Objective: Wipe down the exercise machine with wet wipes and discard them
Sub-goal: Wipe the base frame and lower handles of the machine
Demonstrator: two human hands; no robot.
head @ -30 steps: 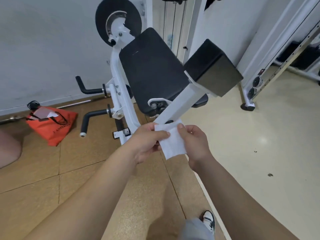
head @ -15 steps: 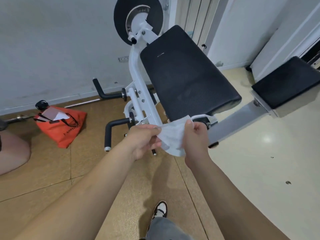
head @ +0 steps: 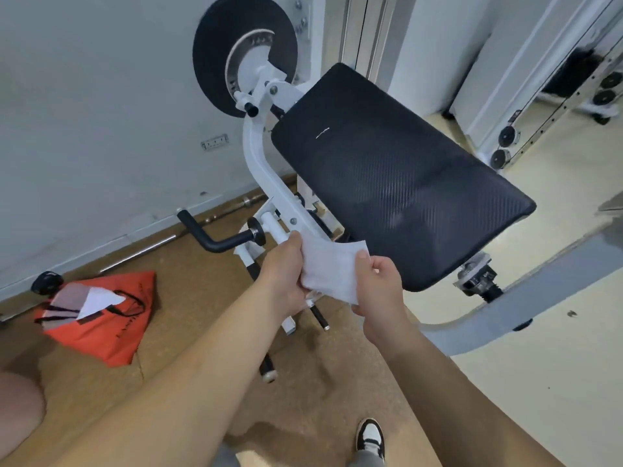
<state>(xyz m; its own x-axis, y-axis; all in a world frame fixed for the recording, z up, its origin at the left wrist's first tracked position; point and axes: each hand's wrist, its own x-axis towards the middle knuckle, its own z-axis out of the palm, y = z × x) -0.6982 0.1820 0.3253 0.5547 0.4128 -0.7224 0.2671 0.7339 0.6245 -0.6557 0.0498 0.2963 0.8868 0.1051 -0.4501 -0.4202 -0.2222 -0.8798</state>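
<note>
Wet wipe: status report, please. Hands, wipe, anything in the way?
Left hand and right hand both pinching the wet wipe. Wipe stretched between them, before the black pad, at its near edge. Nothing seen between wipe and pad.

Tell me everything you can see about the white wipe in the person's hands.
The wipe is a thin white sheet, soft and a little crumpled, like non-woven cloth. It is spread in the air between both hands, low in front of the black pad and the white frame; whether it touches either cannot be told. The left hand pinches its left side and the right hand pinches its right edge. Its top right corner sticks out.
</note>
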